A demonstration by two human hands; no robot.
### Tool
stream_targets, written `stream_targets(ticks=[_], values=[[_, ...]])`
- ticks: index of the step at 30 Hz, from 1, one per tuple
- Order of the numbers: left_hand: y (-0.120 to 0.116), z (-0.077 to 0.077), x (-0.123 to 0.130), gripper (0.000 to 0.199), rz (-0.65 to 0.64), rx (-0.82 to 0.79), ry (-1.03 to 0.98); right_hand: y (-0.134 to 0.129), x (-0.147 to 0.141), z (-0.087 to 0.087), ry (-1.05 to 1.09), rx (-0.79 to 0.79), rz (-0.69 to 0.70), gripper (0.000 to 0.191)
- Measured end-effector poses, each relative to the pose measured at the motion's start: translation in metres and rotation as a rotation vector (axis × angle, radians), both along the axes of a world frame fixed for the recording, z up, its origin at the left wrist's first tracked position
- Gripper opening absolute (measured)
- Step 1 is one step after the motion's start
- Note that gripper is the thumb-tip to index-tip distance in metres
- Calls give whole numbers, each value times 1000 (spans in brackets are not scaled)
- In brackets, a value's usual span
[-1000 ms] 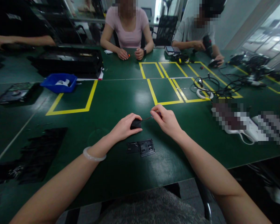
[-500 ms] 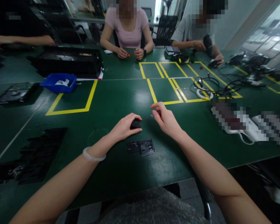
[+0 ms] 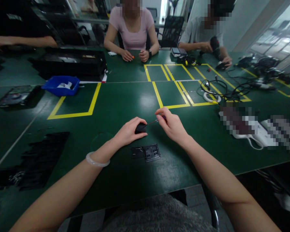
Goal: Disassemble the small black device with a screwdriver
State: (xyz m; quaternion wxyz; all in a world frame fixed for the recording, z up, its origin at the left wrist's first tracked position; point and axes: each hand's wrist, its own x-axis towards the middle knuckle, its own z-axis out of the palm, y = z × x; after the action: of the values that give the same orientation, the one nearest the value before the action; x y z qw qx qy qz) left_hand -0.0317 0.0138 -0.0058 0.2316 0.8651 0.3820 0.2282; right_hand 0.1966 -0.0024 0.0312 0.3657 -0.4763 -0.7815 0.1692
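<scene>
A wide dark-green desk [image 3: 125,106], marked with yellow tape, spreads beneath the left grip [image 3: 129,130] and the right grip [image 3: 172,125]. Straight beyond both grips, at the far side, sits a person in a pink short-sleeved top [image 3: 134,35]. A long black plastic box [image 3: 72,71] stands beyond the left grip and to its left. A pile of flat black plastic parts [image 3: 44,159] lies well to the left of that grip, and a tangle of black cables [image 3: 236,93] lies beyond the right grip, off to its right. A shallow blue plastic bin [image 3: 60,93] stands beyond and left of the left grip, nearer than the box. On the near side of the left grip lies a flat, squarish black plastic panel [image 3: 152,153]. The left grip is clamped on a small black block [image 3: 140,128], thumb nearest the wearer, fingers across the far side. The right grip pinches a slim screwdriver [image 3: 151,122], its metal shaft reaching left to the block's edge; whether the tip goes inside cannot be told.
</scene>
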Motion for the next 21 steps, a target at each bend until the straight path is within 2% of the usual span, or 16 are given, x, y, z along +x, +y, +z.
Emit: stream_targets(ticks=[21], values=[[0, -1, 0, 34, 6, -12, 2, -1, -2, 0, 2, -20, 6, 18]])
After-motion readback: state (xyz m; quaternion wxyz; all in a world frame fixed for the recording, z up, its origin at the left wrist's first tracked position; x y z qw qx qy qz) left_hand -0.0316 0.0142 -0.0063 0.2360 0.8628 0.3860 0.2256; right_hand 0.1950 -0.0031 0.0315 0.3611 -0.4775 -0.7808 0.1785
